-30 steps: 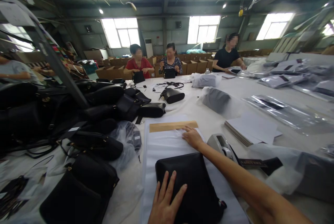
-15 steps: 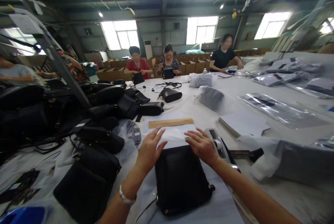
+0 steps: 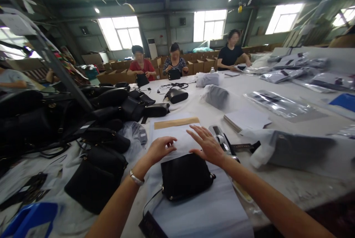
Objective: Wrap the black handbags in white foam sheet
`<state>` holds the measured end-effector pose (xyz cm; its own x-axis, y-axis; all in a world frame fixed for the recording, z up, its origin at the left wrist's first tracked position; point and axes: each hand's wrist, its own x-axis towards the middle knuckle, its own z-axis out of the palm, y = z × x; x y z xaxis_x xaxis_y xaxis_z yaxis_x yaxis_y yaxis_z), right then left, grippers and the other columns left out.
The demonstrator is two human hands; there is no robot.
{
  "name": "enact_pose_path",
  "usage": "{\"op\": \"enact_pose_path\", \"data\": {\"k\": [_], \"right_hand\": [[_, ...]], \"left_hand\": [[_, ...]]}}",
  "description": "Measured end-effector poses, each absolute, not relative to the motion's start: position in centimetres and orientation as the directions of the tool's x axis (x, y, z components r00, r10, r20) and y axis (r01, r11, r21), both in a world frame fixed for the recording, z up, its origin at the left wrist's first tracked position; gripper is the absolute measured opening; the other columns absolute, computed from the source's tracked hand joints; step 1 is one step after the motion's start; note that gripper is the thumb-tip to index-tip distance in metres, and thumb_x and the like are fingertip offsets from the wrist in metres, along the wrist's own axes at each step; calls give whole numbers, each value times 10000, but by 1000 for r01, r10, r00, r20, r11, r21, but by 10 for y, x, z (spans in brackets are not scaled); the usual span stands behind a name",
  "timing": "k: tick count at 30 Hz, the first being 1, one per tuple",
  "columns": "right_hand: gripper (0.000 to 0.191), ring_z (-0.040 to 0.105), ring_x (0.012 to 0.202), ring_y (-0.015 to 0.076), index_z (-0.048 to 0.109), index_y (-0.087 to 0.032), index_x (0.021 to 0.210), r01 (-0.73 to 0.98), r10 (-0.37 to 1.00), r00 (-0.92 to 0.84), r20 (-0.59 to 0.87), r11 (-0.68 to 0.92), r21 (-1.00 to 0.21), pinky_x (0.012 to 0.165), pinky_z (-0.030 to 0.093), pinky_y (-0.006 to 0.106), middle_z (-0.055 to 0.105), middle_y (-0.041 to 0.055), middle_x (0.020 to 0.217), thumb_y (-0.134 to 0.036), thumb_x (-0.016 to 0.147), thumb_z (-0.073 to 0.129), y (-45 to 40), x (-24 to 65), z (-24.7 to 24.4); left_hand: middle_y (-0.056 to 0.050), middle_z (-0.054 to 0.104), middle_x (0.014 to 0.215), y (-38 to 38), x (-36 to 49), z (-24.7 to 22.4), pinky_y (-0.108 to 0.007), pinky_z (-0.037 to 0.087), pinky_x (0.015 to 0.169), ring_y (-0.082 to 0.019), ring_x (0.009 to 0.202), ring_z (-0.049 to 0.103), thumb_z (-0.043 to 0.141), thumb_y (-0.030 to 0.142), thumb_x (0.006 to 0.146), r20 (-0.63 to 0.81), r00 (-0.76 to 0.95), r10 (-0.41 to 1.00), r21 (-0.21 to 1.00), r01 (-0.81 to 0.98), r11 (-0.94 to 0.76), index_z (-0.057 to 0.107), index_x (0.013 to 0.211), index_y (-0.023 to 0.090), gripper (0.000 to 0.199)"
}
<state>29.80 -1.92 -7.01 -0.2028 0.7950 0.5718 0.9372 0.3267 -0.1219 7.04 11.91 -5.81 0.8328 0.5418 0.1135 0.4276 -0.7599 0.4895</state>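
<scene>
A black handbag (image 3: 185, 176) lies before me on a white sheet (image 3: 202, 214), a thin cord coming off its left side. Just past its far edge is my left hand (image 3: 161, 149), fingers loosely curled and thumb apart, nothing visible between them. My right hand (image 3: 206, 145) is spread at the bag's far right corner, fingers reaching over the white sheet; whether it touches the bag I cannot tell. Beyond both hands a tan strip (image 3: 176, 122) lies across the sheet. A black tag (image 3: 151, 226) shows at the near edge.
Black bags (image 3: 97, 175) pile up on the left, with a blue object (image 3: 33, 217) nearby. To the right are a tape dispenser (image 3: 219, 134), a stack of white cards (image 3: 246, 119), a wrapped bag (image 3: 302, 153) and clear plastic sleeves (image 3: 280, 105). Three people work across the table.
My left hand's fingers have curled from a spread pose. My right hand stays spread, a little further left in view. The bag looks shorter in view, and the camera has shifted.
</scene>
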Motion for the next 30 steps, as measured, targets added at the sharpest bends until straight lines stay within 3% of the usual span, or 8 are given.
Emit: {"op": "enact_pose_path", "data": {"k": [3,6,9,14,17,22,25,30], "right_hand": [[742,484,1288,291,436,-212,1434,901,840,-325,434,414,-126,1153,257,561,635,115,1257,-442,794,735,-12,297,-56],[408,609,1043,233,641,-249,1200,880,825,-414,385,471,-63,1171,193,557,704,44,970,-353,813,721,-21,292,-56],[163,615,881,194,704,-249,996,879,809,-439,390,476,1,1169,205,518,683,7,815,-266,837,673,-41,284,-66],[165,624,852,177,701,-234,948,885,795,-430,428,465,27,1020,388,415,713,24,943,-146,845,607,-67,269,-92],[145,637,826,167,688,-222,918,896,795,-389,466,443,-8,877,451,366,722,31,1031,-158,896,559,-77,262,-106],[134,646,1012,203,659,-228,920,891,786,-309,535,435,-126,1025,431,432,675,37,1213,-151,899,552,-88,255,-123],[142,619,1124,217,643,-228,956,878,797,-227,559,416,-235,1025,473,416,650,47,1261,-149,901,539,-90,253,-133],[125,608,1163,229,631,-228,956,858,807,-167,566,402,-320,1007,506,412,658,54,1246,-164,902,538,-91,250,-143]], "left_hand": [[-10,694,934,84,60,-52,-271,474,757,-153,796,631,631,256,872,160,818,552,435,444,-784,676,1094,252,227],[-22,692,932,52,52,-56,-294,473,788,-190,883,633,617,216,886,225,849,478,268,418,-868,676,1063,251,189],[-14,694,918,28,44,-70,-294,483,778,-190,870,637,606,217,900,262,863,432,169,399,-901,662,1068,256,181],[-3,694,951,5,19,-84,-266,499,774,-158,866,652,558,267,939,293,811,506,349,402,-847,643,1117,281,197],[-18,693,1010,-4,-8,-92,-291,509,845,-163,913,657,562,335,937,364,638,679,490,489,-722,614,1186,282,260],[-123,550,1388,-30,-56,-128,-473,401,1079,-291,1282,504,626,488,860,316,289,904,549,721,-423,446,1399,219,629],[-116,437,1499,-50,-68,-152,-474,370,1111,-292,1367,418,648,450,836,177,307,935,559,751,-352,288,1500,235,786],[-58,617,1287,-56,-74,-154,-376,481,983,-211,1154,601,594,236,832,76,388,918,597,720,-354,229,1517,288,778]]}}
